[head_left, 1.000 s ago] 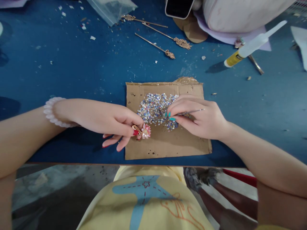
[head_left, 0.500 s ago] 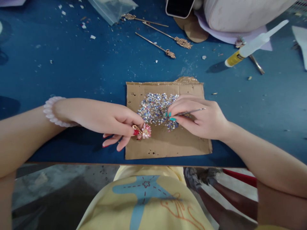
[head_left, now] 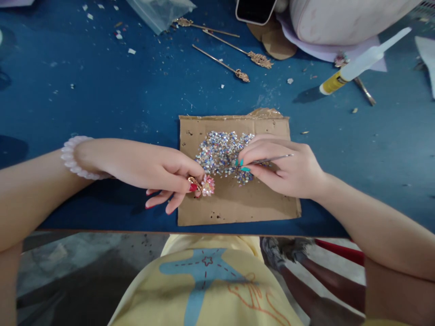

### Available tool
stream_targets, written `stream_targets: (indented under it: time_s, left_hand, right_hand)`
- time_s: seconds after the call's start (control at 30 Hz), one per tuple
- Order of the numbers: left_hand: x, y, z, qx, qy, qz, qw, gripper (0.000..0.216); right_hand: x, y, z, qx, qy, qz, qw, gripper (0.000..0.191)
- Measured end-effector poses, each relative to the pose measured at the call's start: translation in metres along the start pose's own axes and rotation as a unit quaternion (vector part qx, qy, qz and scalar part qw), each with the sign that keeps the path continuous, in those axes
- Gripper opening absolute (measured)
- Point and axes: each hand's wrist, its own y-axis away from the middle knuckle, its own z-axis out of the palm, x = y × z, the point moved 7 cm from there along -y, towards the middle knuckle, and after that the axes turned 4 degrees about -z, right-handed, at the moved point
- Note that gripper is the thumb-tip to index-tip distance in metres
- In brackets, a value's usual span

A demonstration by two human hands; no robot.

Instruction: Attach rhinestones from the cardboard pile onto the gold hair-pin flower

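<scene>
My left hand (head_left: 159, 167) pinches a gold-coloured hair ornament with a pink jewelled flower (head_left: 208, 185) between thumb and forefinger; its other fingers hang loosely below. The flower is over the left part of a cardboard sheet (head_left: 238, 208). On that sheet lies a pile of small glittering rhinestones (head_left: 220, 151), silver, blue and clear. My right hand (head_left: 288, 170) is closed on slim metal tweezers (head_left: 277, 158) at the pile's right side. Its fingers hide the tweezers' tips, so whether they grip a rhinestone does not show.
Several gold hairpins (head_left: 260, 59) lie farther back on the blue table (head_left: 118, 99). A glue bottle with a yellow label (head_left: 335, 83) stands at the right, near a phone (head_left: 255, 10) and a pale rounded object (head_left: 340, 20). A clear plastic bag (head_left: 163, 13) lies at the back.
</scene>
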Motion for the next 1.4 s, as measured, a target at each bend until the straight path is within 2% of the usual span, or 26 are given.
stream_targets:
  time_s: [0.33, 0.5, 0.93, 1.4]
  left_hand:
    - [-0.002, 0.0, 0.0, 0.005, -0.005, -0.015, 1.0, 0.009]
    - [-0.003, 0.001, 0.0, 0.006, -0.008, -0.026, 1.0, 0.015]
    - [-0.002, 0.001, 0.001, 0.002, -0.001, -0.022, 1.0, 0.014]
    - [-0.003, 0.0, 0.0, 0.003, 0.001, -0.037, 0.999, 0.013]
  right_hand:
    - [-0.008, -0.001, 0.001, -0.008, -0.043, -0.004, 0.999, 0.016]
    - [-0.017, -0.003, 0.007, -0.028, -0.07, -0.017, 0.997, 0.016]
    - [-0.018, -0.004, 0.01, -0.055, -0.064, -0.017, 0.996, 0.016]
    - [-0.021, -0.004, 0.009, -0.039, -0.067, -0.038, 0.996, 0.015]
